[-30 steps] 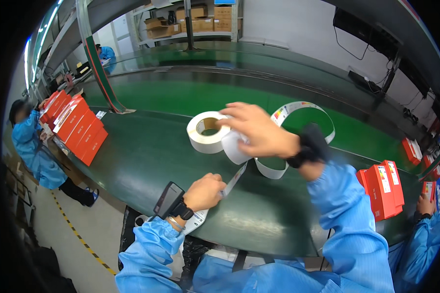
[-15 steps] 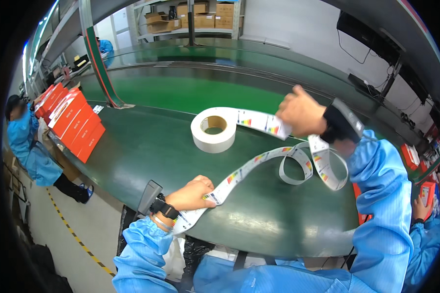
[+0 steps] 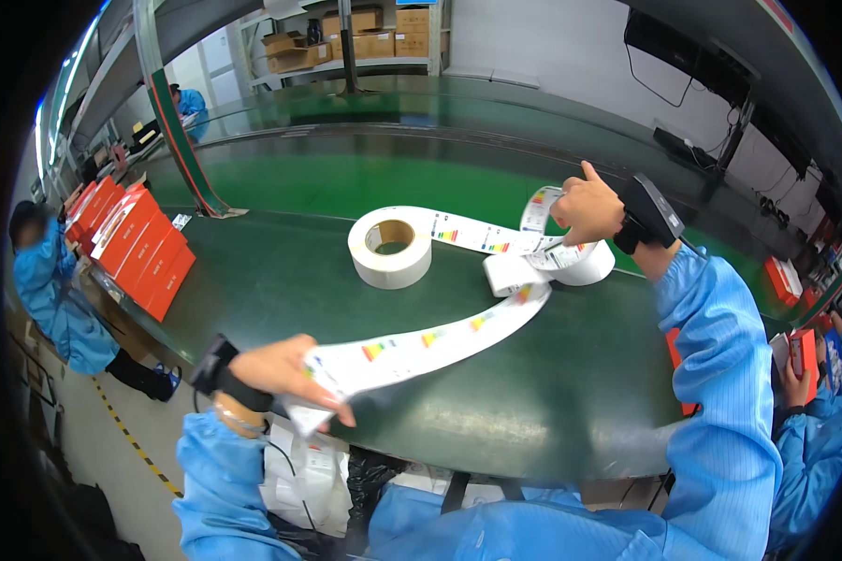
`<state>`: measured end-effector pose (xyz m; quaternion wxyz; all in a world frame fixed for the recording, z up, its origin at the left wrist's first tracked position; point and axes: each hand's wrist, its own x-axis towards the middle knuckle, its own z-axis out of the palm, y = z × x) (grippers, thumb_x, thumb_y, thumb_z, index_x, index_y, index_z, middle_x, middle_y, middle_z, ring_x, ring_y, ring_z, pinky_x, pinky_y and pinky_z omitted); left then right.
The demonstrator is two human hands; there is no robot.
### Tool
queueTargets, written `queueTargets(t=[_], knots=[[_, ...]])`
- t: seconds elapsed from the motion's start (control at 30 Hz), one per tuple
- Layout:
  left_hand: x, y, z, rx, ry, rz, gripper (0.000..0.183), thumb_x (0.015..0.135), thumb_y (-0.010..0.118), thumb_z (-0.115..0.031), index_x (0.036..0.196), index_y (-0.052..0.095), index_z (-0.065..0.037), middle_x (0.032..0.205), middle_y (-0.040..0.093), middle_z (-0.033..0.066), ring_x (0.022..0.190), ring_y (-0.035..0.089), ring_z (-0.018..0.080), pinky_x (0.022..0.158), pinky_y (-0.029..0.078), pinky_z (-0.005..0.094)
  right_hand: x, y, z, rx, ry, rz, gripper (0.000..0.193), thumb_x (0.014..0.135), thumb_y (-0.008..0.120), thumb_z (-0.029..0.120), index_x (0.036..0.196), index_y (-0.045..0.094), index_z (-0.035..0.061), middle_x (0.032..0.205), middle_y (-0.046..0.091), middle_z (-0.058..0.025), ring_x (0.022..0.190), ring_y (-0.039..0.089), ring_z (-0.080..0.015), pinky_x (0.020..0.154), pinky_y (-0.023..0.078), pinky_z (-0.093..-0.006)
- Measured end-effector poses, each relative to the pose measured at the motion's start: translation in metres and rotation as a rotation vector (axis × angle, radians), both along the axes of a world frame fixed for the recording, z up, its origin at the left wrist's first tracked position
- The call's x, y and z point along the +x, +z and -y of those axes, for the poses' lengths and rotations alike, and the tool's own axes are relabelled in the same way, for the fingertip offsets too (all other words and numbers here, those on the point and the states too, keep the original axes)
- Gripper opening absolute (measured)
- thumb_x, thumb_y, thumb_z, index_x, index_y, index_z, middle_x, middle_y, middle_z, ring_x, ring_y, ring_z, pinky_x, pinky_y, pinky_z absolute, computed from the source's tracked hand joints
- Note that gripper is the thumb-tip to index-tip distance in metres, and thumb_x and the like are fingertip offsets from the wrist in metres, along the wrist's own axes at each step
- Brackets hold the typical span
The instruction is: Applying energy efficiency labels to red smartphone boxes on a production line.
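Observation:
A thick roll of white labels (image 3: pixel 388 271) with a brown core lies flat on the green table. From it a long strip of labels (image 3: pixel 412 346), printed with small coloured bars, runs right, bunches into loops and comes back toward me. My left hand (image 3: pixel 295 374), at the table's near left edge, is closed on the strip close to its end, a short piece hanging below the fingers. Over at the loops, my right hand (image 3: pixel 585 208) pinches the strip with thumb and fingers, one finger sticking up. Part of its grip is hidden behind the hand.
Red boxes (image 3: pixel 140 248) stand stacked at the table's left end. A green belt (image 3: pixel 346 178) runs behind the table. Co-workers in blue are at the left (image 3: pixel 61 290) and right (image 3: pixel 805 458). Below the near edge hangs a bag with white paper (image 3: pixel 313 477).
My left hand has moved left and toward me, drawing the strip out over the edge. The loops have shifted left and away under my right hand, which has changed its finger position.

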<state>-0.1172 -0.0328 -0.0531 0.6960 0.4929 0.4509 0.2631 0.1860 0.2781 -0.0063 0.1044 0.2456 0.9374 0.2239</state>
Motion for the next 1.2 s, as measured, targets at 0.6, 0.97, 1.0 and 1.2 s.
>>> queueTargets(t=[0.6,0.97,1.0,1.2], knots=[[-0.144,0.124,0.156,1.356,1.106,0.186,0.037,0.082,0.052,-0.011,0.113,0.049,0.010,0.139,0.021,0.0237,0.132,0.014,0.0370,0.107,0.010,0.0522,0.000,-0.055,-0.013,-0.004,-0.010,0.108,0.016,0.072,0.059,0.020,0.075,0.067,0.0059,0.073,0.063,-0.0085,0.084,0.056,-0.0219,0.082,0.040,-0.0418],[-0.137,0.146,0.104,1.096,0.549,0.014,0.031,0.080,0.056,-0.017,0.103,0.052,0.003,0.122,0.041,0.0227,0.109,0.036,0.0310,0.090,0.029,0.0428,-0.028,-0.028,-0.025,-1.486,-0.483,-1.769,0.024,0.088,0.051,0.026,0.078,0.053,0.0045,0.069,0.058,-0.0070,0.048,0.051,-0.0135,0.047,0.045,-0.0302],[-0.136,0.143,0.102,0.934,0.558,-0.150,0.035,0.076,0.061,-0.019,0.102,0.053,0.004,0.111,0.050,0.0226,0.088,0.050,0.0269,0.073,0.041,0.0369,-0.027,-0.036,-0.019,-1.555,-0.420,-1.717,0.024,0.088,0.051,0.026,0.077,0.053,0.0054,0.066,0.056,-0.0056,0.047,0.050,-0.0131,0.047,0.045,-0.0305],[-0.121,0.100,0.141,0.428,0.843,-0.471,0.050,0.060,0.073,-0.020,0.095,0.054,0.009,0.066,0.062,0.0160,0.049,0.061,0.0225,0.043,0.052,0.0288,-0.036,-0.059,0.031,-1.827,-0.240,-1.551,0.030,0.087,0.054,0.032,0.071,0.055,0.0074,0.055,0.049,0.0005,0.042,0.044,-0.0099,0.042,0.042,-0.0254]])
